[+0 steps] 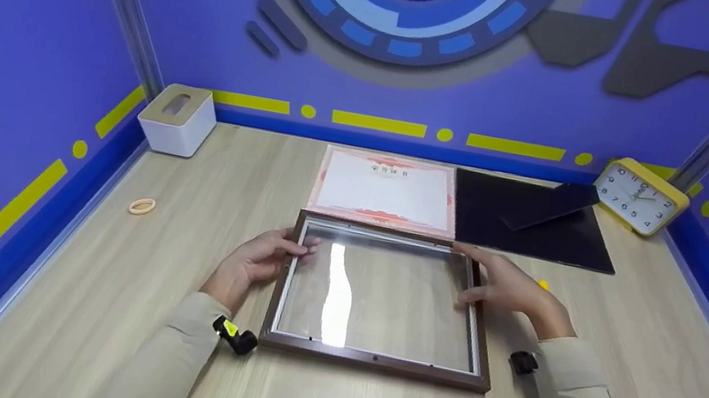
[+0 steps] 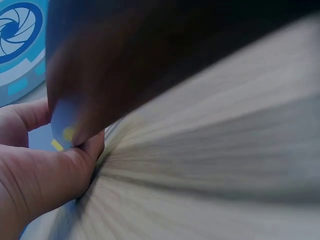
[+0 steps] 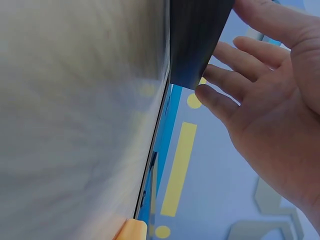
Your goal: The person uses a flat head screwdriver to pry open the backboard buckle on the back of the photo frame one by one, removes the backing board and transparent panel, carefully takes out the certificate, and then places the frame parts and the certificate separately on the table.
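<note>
A brown picture frame (image 1: 375, 359) with a pale inner lip and a clear pane lies above the wood-grain table, a bright reflection running down the pane. My left hand (image 1: 258, 256) grips its left side, thumb on top and fingertips visible through the pane; the left wrist view shows the hand (image 2: 45, 172) at the dark frame edge (image 2: 150, 55). At the upper right corner is my right hand (image 1: 512, 290), its fingers spread along the edge. In the right wrist view that hand (image 3: 270, 95) has extended fingers against the frame's dark side (image 3: 197, 45).
Beyond the frame lie a red-bordered certificate (image 1: 386, 190) and a black backing board (image 1: 489, 211) with its stand strip. A yellow clock (image 1: 639, 196) stands back right, a tissue box (image 1: 176, 122) back left. A beige ring (image 1: 142, 206) lies left; a small yellow object (image 1: 543, 285) shows behind the right wrist.
</note>
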Motion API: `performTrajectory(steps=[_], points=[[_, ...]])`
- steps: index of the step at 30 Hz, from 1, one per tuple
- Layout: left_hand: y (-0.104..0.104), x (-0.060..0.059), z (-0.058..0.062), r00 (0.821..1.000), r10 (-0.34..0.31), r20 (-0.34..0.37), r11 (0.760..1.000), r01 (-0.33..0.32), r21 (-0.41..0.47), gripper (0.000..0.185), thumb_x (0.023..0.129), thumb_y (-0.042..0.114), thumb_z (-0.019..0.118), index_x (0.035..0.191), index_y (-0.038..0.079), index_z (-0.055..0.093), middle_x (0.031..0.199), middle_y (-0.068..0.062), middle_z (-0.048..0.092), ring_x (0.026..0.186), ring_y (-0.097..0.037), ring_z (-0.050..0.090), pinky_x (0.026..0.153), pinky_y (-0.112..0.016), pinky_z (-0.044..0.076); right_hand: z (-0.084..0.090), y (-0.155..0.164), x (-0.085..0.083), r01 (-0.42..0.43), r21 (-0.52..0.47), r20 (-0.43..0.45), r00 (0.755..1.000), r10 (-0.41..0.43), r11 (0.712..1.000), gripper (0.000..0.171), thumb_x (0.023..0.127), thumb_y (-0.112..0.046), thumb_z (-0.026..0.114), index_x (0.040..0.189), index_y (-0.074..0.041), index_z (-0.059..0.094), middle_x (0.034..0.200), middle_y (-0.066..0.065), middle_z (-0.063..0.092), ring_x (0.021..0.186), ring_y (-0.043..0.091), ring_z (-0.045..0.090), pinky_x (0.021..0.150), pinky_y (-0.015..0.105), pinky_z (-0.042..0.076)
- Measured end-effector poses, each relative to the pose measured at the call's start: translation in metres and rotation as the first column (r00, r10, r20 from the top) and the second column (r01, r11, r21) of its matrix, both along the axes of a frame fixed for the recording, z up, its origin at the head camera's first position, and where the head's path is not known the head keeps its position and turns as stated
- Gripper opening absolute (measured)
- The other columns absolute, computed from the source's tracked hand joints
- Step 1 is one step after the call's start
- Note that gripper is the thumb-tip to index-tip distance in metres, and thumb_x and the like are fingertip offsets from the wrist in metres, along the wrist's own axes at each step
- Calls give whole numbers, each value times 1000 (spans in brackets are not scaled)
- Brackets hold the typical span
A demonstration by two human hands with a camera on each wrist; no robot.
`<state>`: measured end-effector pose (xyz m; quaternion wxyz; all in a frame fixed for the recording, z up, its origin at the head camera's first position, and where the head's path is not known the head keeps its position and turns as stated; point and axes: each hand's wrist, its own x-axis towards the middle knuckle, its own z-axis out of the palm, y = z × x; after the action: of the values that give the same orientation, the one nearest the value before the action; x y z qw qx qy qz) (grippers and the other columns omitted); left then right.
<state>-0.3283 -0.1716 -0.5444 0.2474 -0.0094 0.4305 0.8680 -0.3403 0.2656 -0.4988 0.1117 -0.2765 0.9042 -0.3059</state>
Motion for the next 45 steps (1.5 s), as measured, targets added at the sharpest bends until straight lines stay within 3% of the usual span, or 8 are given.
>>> performTrajectory(steps=[9,19,26,29,35,38,41,45], points=[[-1,2,-1,1000,19,16,1000,-18,-21,39,92,-23,40,127,-5,37,98,-11,73,86,-20,71,83,-33,57,-1,0,-1,-14,-56,-43,999,11,998,98,70,-13,92,152,-3,40,151,14,43,140,32,36,112,55,31],[3,0,-2,1000,-7,17,999,8,-37,39,93,-23,42,128,-8,36,101,-13,71,88,-22,70,82,-34,57,-1,-4,1,21,-2,-28,999,-21,1000,103,69,-16,93,153,3,35,138,21,41,124,38,44,104,55,39],[1,0,4,995,-44,-90,968,20,-249,56,91,-16,55,141,-14,31,107,-18,70,92,-23,70,86,-36,56,0,-6,1,39,21,-29,999,-38,999,100,70,-11,92,152,5,36,135,18,40,122,38,45,103,52,40],[-3,1,10,986,-74,-152,885,-5,-465,58,91,-4,65,142,-14,38,104,-17,72,89,-21,71,81,-32,57,0,-7,1,39,31,-55,998,-37,999,96,69,-11,92,150,4,41,132,18,40,119,37,44,100,52,41],[-4,5,23,966,-130,-223,597,-103,-795,47,96,20,68,131,-9,57,88,-8,70,75,-15,65,63,-28,55,0,-9,-2,64,19,-98,993,-62,998,80,67,-13,94,138,0,57,126,16,41,110,34,46,93,49,44],[0,7,26,958,-146,-246,498,-144,-855,39,98,22,66,125,-6,64,81,-6,65,67,-14,60,56,-27,53,-1,-9,-4,74,-2,-92,993,-74,997,75,68,-13,93,133,0,59,123,16,43,105,33,50,89,46,46],[3,9,29,956,-141,-257,444,-171,-879,39,97,22,68,126,-4,65,81,-6,64,66,-15,59,55,-28,52,-2,-9,-4,83,-16,-75,994,-84,996,74,68,-13,93,132,-1,59,120,16,46,102,33,52,86,45,47],[4,11,29,958,-117,-263,439,-188,-879,55,94,22,72,140,-1,54,89,-10,67,72,-18,64,59,-31,55,-2,-9,-2,90,-28,-70,993,-91,996,74,67,-12,93,131,-1,58,118,16,49,102,32,53,85,44,48]])
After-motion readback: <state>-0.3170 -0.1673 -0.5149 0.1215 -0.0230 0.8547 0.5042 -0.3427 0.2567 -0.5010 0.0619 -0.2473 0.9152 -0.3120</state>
